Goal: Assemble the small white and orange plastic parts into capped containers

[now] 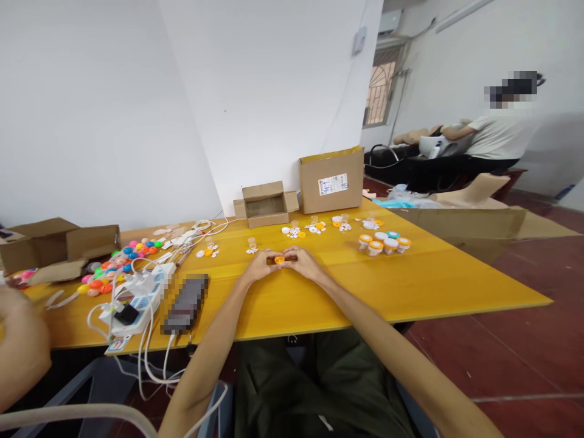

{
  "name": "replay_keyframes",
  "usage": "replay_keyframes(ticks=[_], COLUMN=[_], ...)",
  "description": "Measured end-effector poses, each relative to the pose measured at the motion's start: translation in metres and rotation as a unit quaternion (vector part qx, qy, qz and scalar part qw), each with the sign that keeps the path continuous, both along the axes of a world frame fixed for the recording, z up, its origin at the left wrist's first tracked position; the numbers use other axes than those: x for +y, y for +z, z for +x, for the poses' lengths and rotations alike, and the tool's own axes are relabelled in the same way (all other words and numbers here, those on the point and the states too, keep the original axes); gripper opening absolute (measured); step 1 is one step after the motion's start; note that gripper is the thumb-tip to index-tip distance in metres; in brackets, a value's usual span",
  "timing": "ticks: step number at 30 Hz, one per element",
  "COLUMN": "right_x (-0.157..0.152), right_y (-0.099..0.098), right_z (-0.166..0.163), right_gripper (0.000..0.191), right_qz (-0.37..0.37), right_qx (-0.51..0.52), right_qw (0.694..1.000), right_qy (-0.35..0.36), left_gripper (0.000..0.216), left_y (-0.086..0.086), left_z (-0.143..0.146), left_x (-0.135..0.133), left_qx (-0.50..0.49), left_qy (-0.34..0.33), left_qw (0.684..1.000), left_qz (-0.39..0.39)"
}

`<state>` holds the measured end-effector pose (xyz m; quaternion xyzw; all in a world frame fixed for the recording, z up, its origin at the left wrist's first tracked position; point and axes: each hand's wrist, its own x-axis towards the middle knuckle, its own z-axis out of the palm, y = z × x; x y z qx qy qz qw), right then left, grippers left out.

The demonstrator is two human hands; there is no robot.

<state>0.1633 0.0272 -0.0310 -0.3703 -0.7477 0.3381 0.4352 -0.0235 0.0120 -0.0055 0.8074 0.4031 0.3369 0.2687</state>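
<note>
Both hands, left hand [261, 266] and right hand [302, 263], pinch a small orange cap [280, 260] (light, rigid plastic, likely slippery), best gripped at its rim.

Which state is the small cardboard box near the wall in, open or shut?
Open. The small cardboard box has its flaps spread outward, and its inside shows from above.

- Bright, even indoor light; a barred window [381, 85] glows at the back.
- Soft shadows on the glossy yellow wooden table [410, 286].
- Wide-angle stretching bends the frame's edges; forearms nearest the camera blur.
</note>
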Motion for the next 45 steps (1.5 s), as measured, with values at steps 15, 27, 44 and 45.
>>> replay_keyframes(ticks=[15, 27, 44, 45], right_x=[-0.012, -0.014, -0.008, -0.007], right_y=[0.010, 0.013, 0.012, 0.011], right_z=[0.000, 0.000, 0.002, 0.003], right_gripper=[0.008, 0.008, 0.024, 0.027], right_qz=[0.026, 0.032, -0.086, -0.095], right_qx=[0.004, 0.011, 0.133, 0.146], right_qw=[0.999, 0.998, 0.987, 0.985], right_qy=[0.038, 0.045, 0.026, 0.017], left_gripper=[0.032, 0.036, 0.040, 0.041], left_y=[-0.007, -0.011, -0.015, -0.015], left_z=[0.002, 0.002, 0.001, 0.001], left_x=[0.002, 0.004, 0.006, 0.007], left_qx=[-0.108, -0.144, -0.133, -0.130], left_qy=[0.006, -0.006, 0.004, 0.004], left_qw=[0.990, 0.983, 0.986, 0.987], left_qz=[-0.089, -0.110, -0.099, -0.097])
